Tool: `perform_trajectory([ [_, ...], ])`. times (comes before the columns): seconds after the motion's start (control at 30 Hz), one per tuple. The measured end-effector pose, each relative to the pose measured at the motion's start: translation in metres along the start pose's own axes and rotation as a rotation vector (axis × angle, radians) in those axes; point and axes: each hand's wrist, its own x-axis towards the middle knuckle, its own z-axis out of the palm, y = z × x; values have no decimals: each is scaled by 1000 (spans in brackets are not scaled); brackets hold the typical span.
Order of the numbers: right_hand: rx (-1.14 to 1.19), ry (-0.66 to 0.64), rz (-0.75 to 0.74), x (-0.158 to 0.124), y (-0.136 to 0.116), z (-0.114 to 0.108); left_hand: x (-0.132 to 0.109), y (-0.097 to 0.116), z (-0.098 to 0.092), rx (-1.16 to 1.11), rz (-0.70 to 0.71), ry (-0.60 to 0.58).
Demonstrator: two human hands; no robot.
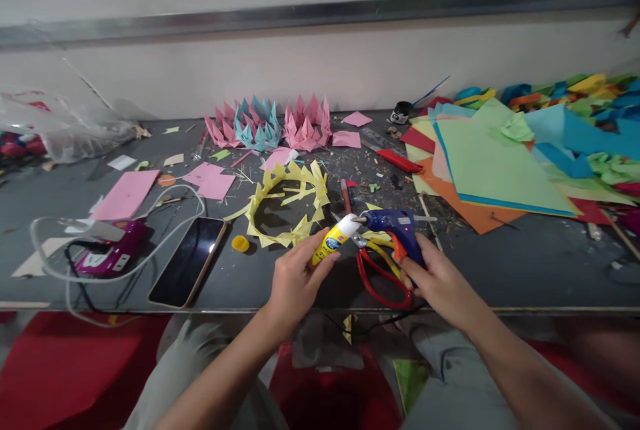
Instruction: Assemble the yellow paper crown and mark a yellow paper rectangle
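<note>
Glue stick (330,243): slanted up and to the right in the left hand (293,277); the left fingers close around its yellow barrel, below the white end, presumably to leave that end exposed.
Glue gun (391,220): roughly level in the right hand (445,277), nozzle directed toward the left fingertips; whether it touches the white end or merely overlaps it in view cannot be told.
Orange trigger (399,247): at the right fingers, which wrap the grip; how far it is pressed cannot be told.
Yellow cap (241,243): on the table (240,290), left of the left fingers and apart from them; the matching colour suggests that it belongs to the stick.
Yellow paper ring (319,190): resting just beyond the left fingers, untouched, probably because both hands are occupied.
Scissors (364,275): between the two hands, red loop just left of the right fingers; the handles face the person, apparently convenient for reach.
Black cord (367,332): below the right fingers at the near edge, probably the gun's lead, hanging slack.
Pink and blue paper crowns (257,127): upright, well beyond the left fingers, perhaps to free working room.
</note>
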Motion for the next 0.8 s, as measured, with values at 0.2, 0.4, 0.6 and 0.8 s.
perform_trajectory([
  [0.2,25,5,24,1,-4,1,0,3,-1,-12,-11,-1],
  [0.4,44,10,-4,0,-2,0,1,3,-3,-1,-35,3],
  [0.6,18,11,1,-1,-4,1,0,2,-2,-4,-8,-4],
  [0.8,-8,67,-15,-1,-4,-1,0,0,-2,4,1,-4],
])
